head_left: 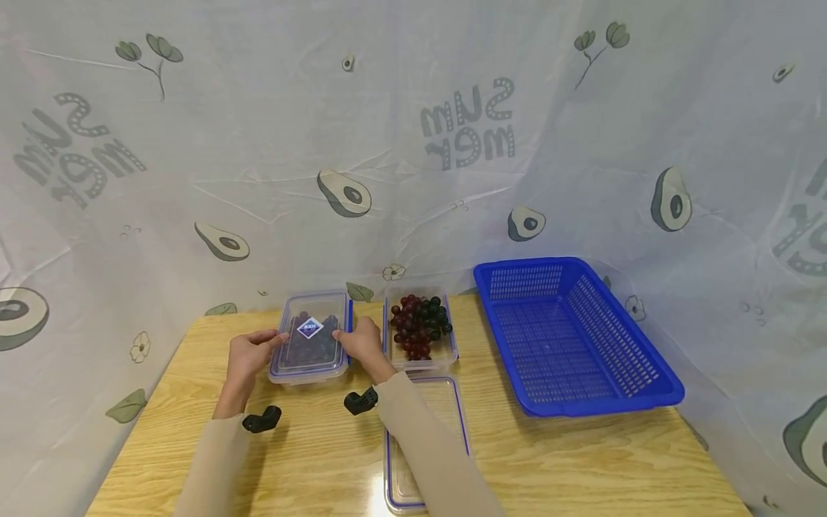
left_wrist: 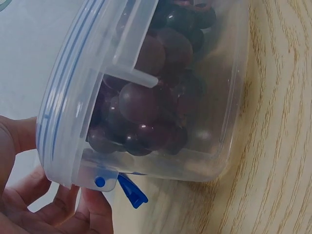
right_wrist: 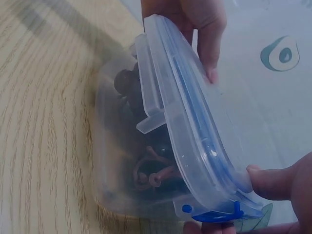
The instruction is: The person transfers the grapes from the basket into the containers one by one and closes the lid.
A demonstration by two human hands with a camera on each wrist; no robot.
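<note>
A clear food container with dark grapes inside stands on the table, its lid lying on top. My left hand grips its left side, thumb on the lid; its curled fingers are at the edge beside a blue latch that sticks outward. On the right side, my right hand pinches the rim, thumb on the lid's edge and fingertips below another blue latch. Whether that latch is fastened, I cannot tell.
Right of the hands stands an uncovered container with red and dark grapes. A loose blue-edged lid lies in front of it, partly under my right forearm. A blue plastic basket stands farther right. A printed curtain hangs behind the table.
</note>
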